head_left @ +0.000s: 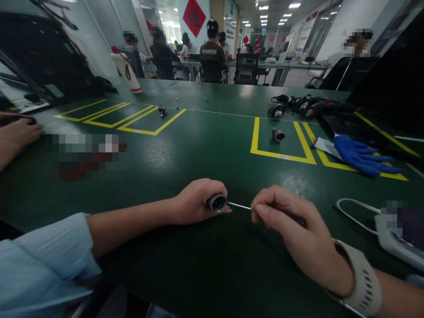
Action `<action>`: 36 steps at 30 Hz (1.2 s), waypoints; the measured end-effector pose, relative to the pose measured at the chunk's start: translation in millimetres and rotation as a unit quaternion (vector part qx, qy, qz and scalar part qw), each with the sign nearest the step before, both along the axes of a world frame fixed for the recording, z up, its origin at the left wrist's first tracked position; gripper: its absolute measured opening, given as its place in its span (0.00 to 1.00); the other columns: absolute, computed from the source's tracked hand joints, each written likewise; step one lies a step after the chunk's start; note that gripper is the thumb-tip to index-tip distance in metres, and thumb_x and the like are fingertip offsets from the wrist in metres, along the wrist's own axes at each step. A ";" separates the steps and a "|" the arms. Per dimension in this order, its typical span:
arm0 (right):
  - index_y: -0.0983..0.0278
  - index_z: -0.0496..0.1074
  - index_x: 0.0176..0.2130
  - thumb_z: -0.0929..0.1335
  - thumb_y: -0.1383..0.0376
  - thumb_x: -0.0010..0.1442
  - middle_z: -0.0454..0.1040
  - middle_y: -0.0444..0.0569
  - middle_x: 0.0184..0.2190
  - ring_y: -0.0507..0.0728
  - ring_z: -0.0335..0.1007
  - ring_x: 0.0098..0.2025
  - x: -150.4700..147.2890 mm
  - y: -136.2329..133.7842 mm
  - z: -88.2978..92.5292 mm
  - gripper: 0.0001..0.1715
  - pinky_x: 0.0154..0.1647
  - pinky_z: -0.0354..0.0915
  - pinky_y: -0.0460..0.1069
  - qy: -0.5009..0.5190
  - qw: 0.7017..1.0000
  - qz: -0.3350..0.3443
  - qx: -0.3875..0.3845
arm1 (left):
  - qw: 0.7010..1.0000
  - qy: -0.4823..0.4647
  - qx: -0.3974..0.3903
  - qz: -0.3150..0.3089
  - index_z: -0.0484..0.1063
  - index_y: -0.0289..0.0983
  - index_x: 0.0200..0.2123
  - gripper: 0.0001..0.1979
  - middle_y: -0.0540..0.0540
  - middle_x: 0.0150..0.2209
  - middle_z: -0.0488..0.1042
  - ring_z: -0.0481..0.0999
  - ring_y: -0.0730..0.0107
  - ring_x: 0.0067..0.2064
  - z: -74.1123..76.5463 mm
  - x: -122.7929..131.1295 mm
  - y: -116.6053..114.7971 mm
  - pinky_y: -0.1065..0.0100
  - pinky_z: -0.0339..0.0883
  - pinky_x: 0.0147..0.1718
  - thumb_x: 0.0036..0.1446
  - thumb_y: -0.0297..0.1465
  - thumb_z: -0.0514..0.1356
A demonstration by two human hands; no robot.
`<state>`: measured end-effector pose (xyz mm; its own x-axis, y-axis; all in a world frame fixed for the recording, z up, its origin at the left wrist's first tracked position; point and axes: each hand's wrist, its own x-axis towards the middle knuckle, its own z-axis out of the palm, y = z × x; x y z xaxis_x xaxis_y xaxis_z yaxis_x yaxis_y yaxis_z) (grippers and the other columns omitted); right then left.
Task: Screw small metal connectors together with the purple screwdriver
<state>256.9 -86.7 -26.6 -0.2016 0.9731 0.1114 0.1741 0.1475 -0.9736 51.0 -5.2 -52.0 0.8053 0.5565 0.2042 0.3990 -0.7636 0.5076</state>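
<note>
My left hand (201,202) is wrapped round a short grey metal sleeve (217,202), its round hollow end turned towards me. From the right, my right hand (286,216) grips a thin screwdriver (240,206). Its bright shaft reaches across to the sleeve's side, near the rim; the exact contact at the tip is too small to make out. Most of the dark handle is hidden in my right palm. Both hands are held over the near part of the green table (145,194).
Inside a yellow-taped box lies another metal sleeve (278,135). Blue gloves (361,154), a heap of dark tools (294,105) and a white corded device (397,240) are to the right. A small dark part (161,111) lies far left. Another person's hand (18,132) rests at the left edge.
</note>
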 end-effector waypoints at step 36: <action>0.64 0.72 0.31 0.66 0.64 0.59 0.70 0.45 0.27 0.51 0.63 0.29 -11.3 -0.2 -15.4 0.07 0.30 0.60 0.47 0.278 0.949 0.010 -0.146 | 0.984 -0.147 -0.090 0.039 0.63 0.34 0.25 0.10 0.54 0.23 0.64 0.63 0.79 0.24 7.2 2.7 -6.6 0.75 0.57 0.23 0.49 0.27 0.64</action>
